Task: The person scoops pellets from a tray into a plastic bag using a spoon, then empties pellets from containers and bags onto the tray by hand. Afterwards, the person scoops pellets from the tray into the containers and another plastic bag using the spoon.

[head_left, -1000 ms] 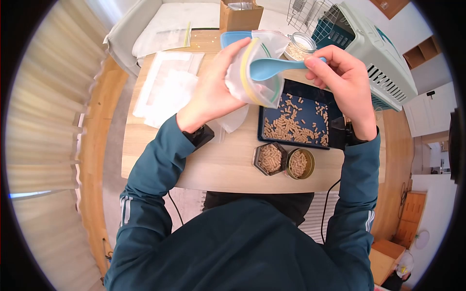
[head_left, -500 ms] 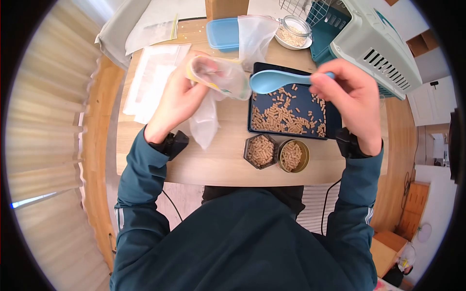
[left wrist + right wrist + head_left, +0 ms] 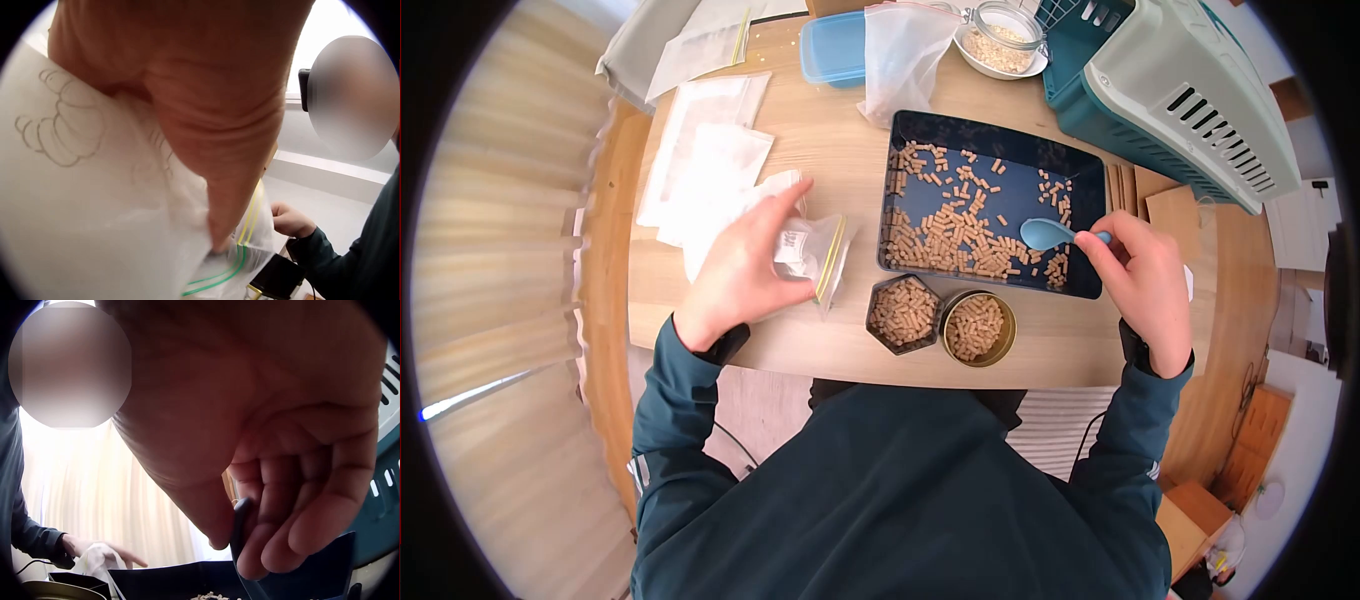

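Observation:
In the head view my left hand [image 3: 745, 260] holds a clear zip bag [image 3: 832, 262] low over the table's left half, thumb beside its yellow and green zip strip. A drawing of rounded shapes shows on the bag's white surface [image 3: 69, 125] in the left wrist view. My right hand [image 3: 1142, 275] pinches the handle of a light blue spoon [image 3: 1042, 234]. The spoon's bowl is over the right part of a dark blue tray [image 3: 1025, 180] scattered with tan pellets [image 3: 965, 235]. In the right wrist view the handle [image 3: 239, 531] sits between thumb and fingers.
A hexagonal jar [image 3: 871, 325] and a round tin [image 3: 1006, 342], both holding pellets, stand before the tray. Behind are a blue-lidded box [image 3: 832, 50], another bag [image 3: 905, 60] and a glass jar of flakes [image 3: 1000, 50]. A pet carrier [image 3: 1180, 100] stands back right; flat white bags [image 3: 700, 150] lie left.
My left hand has lowered the zip bag leftward, away from the spoon, toward the table. My right hand has brought the spoon down and right over the tray. The view has shifted too.

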